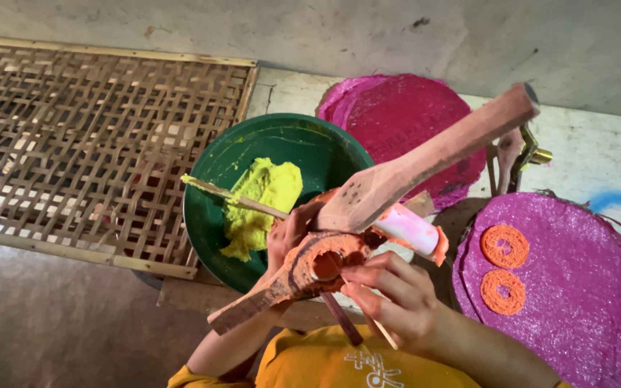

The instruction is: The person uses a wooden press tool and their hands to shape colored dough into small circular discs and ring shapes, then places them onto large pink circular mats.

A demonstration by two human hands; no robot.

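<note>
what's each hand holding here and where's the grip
The left hand grips the hinged wooden press near its orange-stained cup end. The right hand holds thin sticks between its fingers.

A flat mat point(88, 144) woven from thin strips of bamboo is laid on the floor at the left, with many small square holes in it. Next to it a round green bowl point(213, 215) is set, and a lump of yellow paste point(264, 205) is kept inside. Behind the bowl a big round pink disc point(397, 118) is seen on the ground. Another pink, sparkly disc point(576, 302) is placed at the right, and two orange rings point(504, 246) are stuck on it, one above the other. A grey wall point(325, 32) is seen at the back. An orange-yellow shirt point(310, 363) is worn by the person.
</note>
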